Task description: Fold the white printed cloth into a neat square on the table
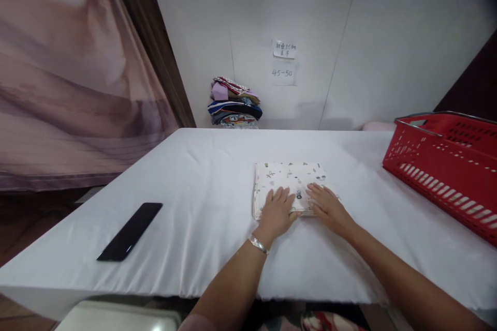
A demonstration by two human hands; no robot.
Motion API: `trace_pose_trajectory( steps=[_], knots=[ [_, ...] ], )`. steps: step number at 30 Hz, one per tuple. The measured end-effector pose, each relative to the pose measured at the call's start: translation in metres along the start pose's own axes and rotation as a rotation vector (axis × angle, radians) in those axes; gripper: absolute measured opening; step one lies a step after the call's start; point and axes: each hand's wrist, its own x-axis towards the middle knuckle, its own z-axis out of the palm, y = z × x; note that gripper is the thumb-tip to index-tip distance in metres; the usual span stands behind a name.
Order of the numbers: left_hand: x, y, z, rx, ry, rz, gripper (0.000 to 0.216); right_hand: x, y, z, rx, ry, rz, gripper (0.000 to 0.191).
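Note:
A white cloth (pixel 289 175) with small dark and coloured prints lies folded into a flat rectangle on the table. My left hand (pixel 277 210) rests on its near left part, fingers stretched out and palm down; a silver bracelet (pixel 258 244) circles that wrist. On the near right part lies my right hand (pixel 328 207), also flat with its fingers extended. Neither hand grips the cloth; both press on its top. The near edge of the fold is partly hidden under my hands.
A white tablecloth (pixel 202 181) covers the table. At left lies a black phone-like slab (pixel 131 231); at right stands a red basket (pixel 446 165) with a metal handle. Folded fabrics (pixel 235 106) are stacked beyond the far edge, near paper notes (pixel 284 72) on the wall. A curtain (pixel 77 72) hangs left.

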Motion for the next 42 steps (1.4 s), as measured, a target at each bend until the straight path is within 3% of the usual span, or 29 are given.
trace_pose_trajectory(
  steps=[2,5,10,15,18,24,28,33,37,42],
  knots=[
    [0.000,0.000,0.000,0.004,-0.004,-0.002,0.051,0.026,0.003,-0.001,-0.018,-0.005,-0.003,0.044],
    [0.000,0.001,-0.001,0.006,-0.010,-0.005,0.051,0.051,0.013,0.008,-0.089,-0.138,0.073,0.049],
    [-0.002,0.001,0.000,-0.017,-0.020,-0.010,0.053,0.057,0.030,0.026,-0.116,-0.377,0.184,0.054],
    [-0.002,0.002,0.003,-0.053,-0.016,-0.028,0.055,0.091,0.038,0.026,-0.129,-0.269,0.115,0.056],
    [-0.002,0.003,0.003,-0.063,-0.024,-0.033,0.056,0.114,0.043,0.040,-0.166,-0.189,0.078,0.055],
    [-0.003,0.003,0.002,-0.056,-0.045,-0.027,0.058,0.121,0.057,0.064,-0.196,-0.293,0.106,0.056],
    [-0.003,0.004,0.002,-0.058,-0.064,-0.035,0.060,0.144,0.040,0.059,-0.179,-0.316,0.116,0.061],
    [-0.002,0.006,-0.005,-0.073,-0.066,-0.040,0.061,0.180,-0.006,0.087,-0.124,-0.342,-0.100,0.064],
    [-0.001,0.007,-0.008,-0.091,-0.069,-0.042,0.065,0.184,-0.020,0.110,-0.107,-0.381,-0.126,0.062],
    [0.000,0.006,-0.006,-0.095,-0.069,-0.044,0.062,0.181,-0.023,0.101,-0.084,-0.414,-0.098,0.063]
  ],
)
